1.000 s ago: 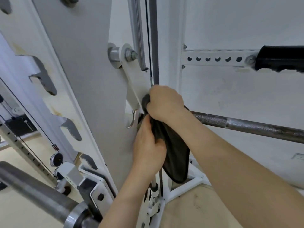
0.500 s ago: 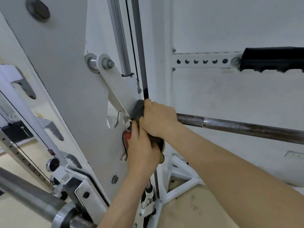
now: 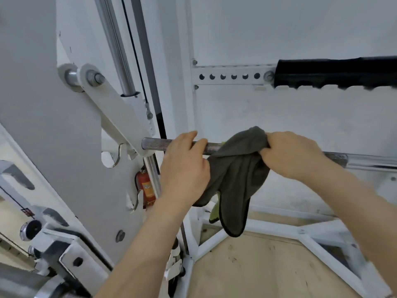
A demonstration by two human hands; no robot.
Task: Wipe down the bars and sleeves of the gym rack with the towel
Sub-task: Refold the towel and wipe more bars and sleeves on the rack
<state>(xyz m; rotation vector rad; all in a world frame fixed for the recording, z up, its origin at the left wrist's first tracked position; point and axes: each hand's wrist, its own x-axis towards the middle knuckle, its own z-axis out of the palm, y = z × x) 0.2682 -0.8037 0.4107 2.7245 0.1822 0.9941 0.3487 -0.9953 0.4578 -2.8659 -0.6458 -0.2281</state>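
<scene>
— Two hands on one bar (image 3: 365, 159)?
— Yes. It runs left-right. The left hand (image 3: 184, 168) has its fingers (image 3: 189, 136) curled over it near the bracket (image 3: 120, 117). The right hand (image 3: 290, 153) clamps the towel (image 3: 234, 179), which is draped over the bar just beside the left.
— Unwiped length?
— In my judgement, rightward, nearer the right hand.

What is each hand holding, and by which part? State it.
The right hand grips the grey towel by its bunched upper end, draped over the bar. The left hand rests on the bar beside the towel's left edge; whether it pinches the towel cannot be told.
</scene>
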